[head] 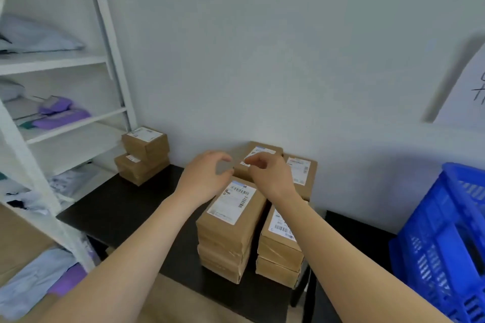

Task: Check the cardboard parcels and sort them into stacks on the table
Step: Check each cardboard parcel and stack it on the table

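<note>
L hand (203, 178) loose, fingers half-curled, empty, just over the front-left stack (228, 228) on the table (118, 207). R hand (271, 174) same, gripping nothing, over the parcel (258, 151) behind that stack. 2-box pile (144, 155) far left of it.

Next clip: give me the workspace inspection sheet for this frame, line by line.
Surface: black table, bearing parcels.
Job's things: two-parcel stack back left; four central stacks of labelled cardboard parcels.
Clutter: nothing seen.
Grippers: left hand and right hand hover over the rear-left central stack, fingers loosely curled, holding nothing.
Cables: nothing seen.
Surroundings: white shelving with bagged clothes, left; blue crate, right; paper sheet on wall.
</note>
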The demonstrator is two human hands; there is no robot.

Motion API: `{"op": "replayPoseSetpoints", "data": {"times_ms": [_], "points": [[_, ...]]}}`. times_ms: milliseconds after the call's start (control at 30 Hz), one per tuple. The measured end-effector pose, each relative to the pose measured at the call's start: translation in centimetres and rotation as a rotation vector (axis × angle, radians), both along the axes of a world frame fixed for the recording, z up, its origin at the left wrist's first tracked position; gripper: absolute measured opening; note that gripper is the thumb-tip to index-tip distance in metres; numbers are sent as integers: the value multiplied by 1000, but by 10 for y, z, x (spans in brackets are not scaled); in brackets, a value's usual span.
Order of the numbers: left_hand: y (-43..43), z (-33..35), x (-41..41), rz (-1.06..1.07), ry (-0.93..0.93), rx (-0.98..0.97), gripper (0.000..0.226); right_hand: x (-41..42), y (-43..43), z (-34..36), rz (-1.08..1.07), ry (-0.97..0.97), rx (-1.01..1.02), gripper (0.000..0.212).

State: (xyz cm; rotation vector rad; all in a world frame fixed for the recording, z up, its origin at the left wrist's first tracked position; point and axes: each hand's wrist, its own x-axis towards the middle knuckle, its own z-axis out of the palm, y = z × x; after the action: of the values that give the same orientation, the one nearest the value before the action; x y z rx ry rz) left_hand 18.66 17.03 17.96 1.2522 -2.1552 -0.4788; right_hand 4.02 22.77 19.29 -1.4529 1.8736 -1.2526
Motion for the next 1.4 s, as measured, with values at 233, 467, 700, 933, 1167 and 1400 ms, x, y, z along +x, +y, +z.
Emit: {"op": "replayPoseSetpoints", "data": {"times_ms": [233,467,700,933,1167,1400], "points": [[-58,-24,67,125,-30,38,33,62,-83,-20,119,11,30,27],[-137,-39,110,220,-92,82,38,99,-173,-42,192,-61,79,25],[-218,-55,135,298,-43,98,48,125,-262,-53,221,-90,192,25],[-295,-86,169,456,145,182,61,152,-330,-74,180,-114,303,33],[-371,-115,197,538,391,277,74,186,-393,-94,85,-209,363,41],[-439,-142,222,543,623,582,89,221,-461,-120,-94,-320,422,56]]}}
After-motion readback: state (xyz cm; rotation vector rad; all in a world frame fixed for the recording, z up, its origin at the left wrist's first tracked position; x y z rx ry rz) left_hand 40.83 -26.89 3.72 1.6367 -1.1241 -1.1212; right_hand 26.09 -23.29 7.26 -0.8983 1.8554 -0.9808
